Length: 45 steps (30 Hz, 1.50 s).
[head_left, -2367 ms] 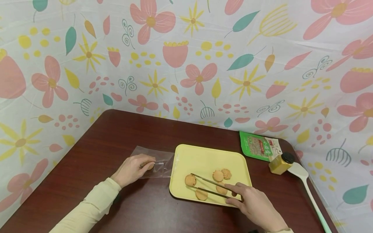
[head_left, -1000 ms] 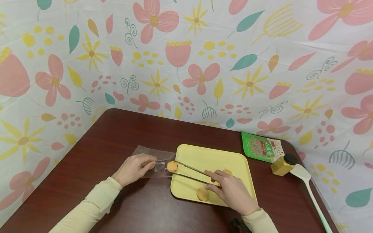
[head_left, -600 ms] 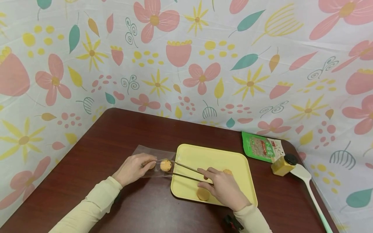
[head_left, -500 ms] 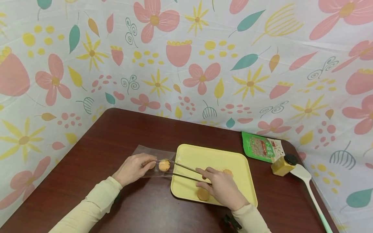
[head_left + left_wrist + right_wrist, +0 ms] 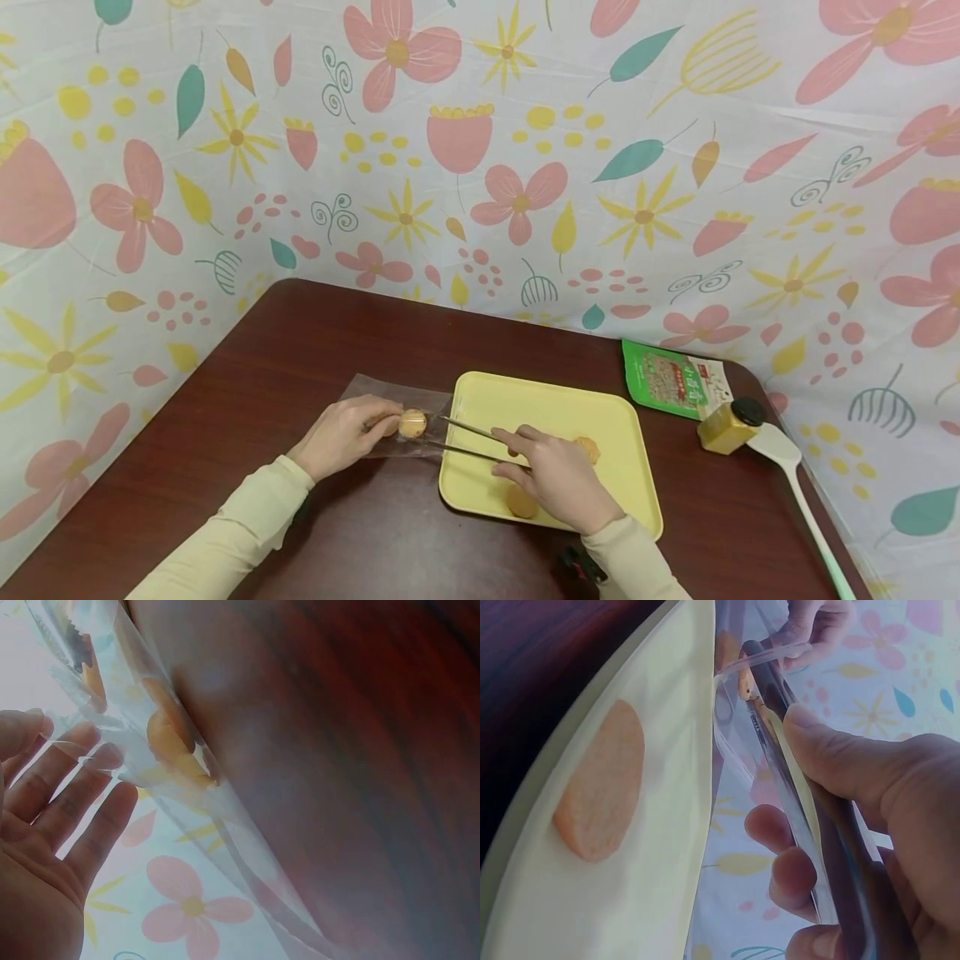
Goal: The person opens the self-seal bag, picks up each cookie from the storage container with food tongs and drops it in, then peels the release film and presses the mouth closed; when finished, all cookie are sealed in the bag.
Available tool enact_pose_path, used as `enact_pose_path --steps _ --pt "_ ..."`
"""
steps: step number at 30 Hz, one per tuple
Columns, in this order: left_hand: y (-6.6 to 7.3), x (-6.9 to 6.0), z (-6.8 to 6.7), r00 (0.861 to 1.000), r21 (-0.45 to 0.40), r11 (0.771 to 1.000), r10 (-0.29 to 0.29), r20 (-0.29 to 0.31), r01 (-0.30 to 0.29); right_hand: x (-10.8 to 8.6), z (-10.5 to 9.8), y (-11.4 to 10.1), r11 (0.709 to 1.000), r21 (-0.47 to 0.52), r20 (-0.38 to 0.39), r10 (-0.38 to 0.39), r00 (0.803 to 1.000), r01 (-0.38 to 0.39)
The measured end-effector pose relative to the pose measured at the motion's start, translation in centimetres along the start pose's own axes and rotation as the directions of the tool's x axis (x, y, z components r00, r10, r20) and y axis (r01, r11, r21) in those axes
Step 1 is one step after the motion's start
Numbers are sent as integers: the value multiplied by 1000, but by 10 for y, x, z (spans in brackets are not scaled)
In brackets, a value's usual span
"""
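Note:
My left hand [image 5: 348,435] pinches the mouth edge of a clear plastic bag [image 5: 255,877] lying on the table left of the tray. In my right hand [image 5: 558,475] are metal tongs [image 5: 780,742], their far ends reaching past the tray's left rim into the bag. A round cookie [image 5: 412,423] is at the tong ends, beside my left fingertips; whether the tongs still squeeze it, I cannot tell. Inside the bag the left wrist view shows another cookie [image 5: 171,742]. On the yellow tray [image 5: 517,392] lie more cookies, one near the front [image 5: 604,784], others partly hidden by my right hand.
At the back right of the dark table [image 5: 337,333] lies a green food packet [image 5: 663,379]. A yellow jar with a black lid [image 5: 727,427] stands near it, beside a white spatula [image 5: 783,454]. Floral cloth [image 5: 480,167] rises behind the table.
My right hand has moved left, and the tongs have carried a cookie from the tray into the bag, close to my left fingers. My left hand has stayed in place.

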<state>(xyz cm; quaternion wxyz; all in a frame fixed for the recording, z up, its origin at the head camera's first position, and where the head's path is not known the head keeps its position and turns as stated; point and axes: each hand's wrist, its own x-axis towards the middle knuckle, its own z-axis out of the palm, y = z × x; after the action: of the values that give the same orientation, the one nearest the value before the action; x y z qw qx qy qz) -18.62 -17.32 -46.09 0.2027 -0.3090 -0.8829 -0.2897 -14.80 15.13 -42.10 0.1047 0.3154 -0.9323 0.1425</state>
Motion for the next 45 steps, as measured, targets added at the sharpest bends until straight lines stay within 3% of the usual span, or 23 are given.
enact_pose_path --steps 29,37,45 --pt "1 0 0 1000 1 1000 24 -16 -24 3 3 -2 1000 0 51 27 998 -27" --pt "1 0 -1 1000 -13 1000 7 -10 -7 -7 -3 2 996 38 62 77 995 -79" --pt "1 0 -1 1000 -21 1000 -16 2 16 -22 -17 9 994 -15 29 108 994 -108"
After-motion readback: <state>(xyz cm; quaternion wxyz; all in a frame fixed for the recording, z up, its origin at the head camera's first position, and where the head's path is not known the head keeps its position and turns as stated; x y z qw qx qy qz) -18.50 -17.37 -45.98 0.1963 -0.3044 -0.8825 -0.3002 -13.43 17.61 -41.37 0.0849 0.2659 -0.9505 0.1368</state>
